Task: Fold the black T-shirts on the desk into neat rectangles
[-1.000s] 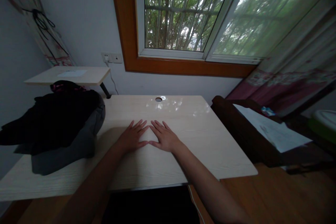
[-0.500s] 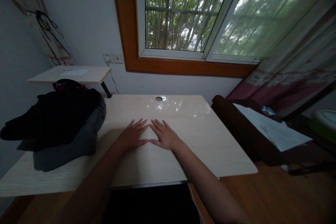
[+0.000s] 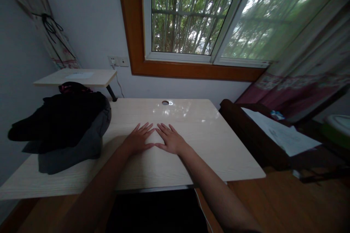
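Both palms lie face down on a pale wood-grain desk [image 3: 218, 153], side by side near its middle. My left hand [image 3: 138, 139] is open, its fingers spread and pointing away from me. My right hand [image 3: 171, 140] is also open and flat, fingers fanned. The tips of the thumbs and forefingers meet or nearly meet, framing a small patch of desktop. Neither hand holds anything. Left of my left hand rests a heap of black and grey clothing [image 3: 73, 123], nearest to that forearm.
A small raised shelf [image 3: 101, 77] with a white sheet stands behind the clothing. A round cable hole [image 3: 165, 103] sits near the desk's back edge. Beyond are a wall socket [image 3: 118, 61] and a barred window [image 3: 188, 14]. At right, papers [image 3: 279, 131] lie on dark brown furniture [image 3: 254, 142].
My hands keep the same flat, spread pose on the desk. The view has shifted very slightly; nothing was picked up or put down.
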Motion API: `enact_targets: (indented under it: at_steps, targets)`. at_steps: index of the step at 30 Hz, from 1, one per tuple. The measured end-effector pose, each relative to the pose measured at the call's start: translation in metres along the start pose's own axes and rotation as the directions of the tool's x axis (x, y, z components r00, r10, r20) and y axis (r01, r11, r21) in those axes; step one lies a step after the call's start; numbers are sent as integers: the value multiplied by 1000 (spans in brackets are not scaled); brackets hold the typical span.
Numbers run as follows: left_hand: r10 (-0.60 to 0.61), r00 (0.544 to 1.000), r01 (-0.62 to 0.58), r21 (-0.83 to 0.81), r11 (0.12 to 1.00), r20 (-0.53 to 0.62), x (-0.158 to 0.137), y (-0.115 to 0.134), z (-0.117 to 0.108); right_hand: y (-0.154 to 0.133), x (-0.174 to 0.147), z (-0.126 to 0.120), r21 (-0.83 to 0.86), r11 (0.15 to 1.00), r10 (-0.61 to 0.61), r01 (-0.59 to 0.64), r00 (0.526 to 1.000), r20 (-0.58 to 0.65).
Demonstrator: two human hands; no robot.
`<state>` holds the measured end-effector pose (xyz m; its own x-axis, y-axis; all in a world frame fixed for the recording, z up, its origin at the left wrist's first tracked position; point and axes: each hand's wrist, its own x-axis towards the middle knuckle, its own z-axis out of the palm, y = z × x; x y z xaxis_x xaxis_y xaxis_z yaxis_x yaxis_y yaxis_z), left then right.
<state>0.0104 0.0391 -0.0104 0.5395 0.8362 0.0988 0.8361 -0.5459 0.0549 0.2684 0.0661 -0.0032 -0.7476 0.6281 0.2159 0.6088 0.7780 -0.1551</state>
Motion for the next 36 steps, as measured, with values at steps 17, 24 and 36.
enact_targets:
  at_steps: [17, 24, 36]
  targets:
    - [7, 1000, -7, -6, 1000, -15, -1, 0, 1, 3, 0, 3, -8, 1000, -6, 6, 1000, 5]
    - [10, 1000, -10, -8, 1000, -20, -2, 2, 0, 2, 0, 2, -10, 1000, -8, 8, 1000, 1]
    - [0, 1000, 0, 4, 1000, 11, 0, 4, -4, 1, -1, 1, -7, 1000, -4, 4, 1000, -4]
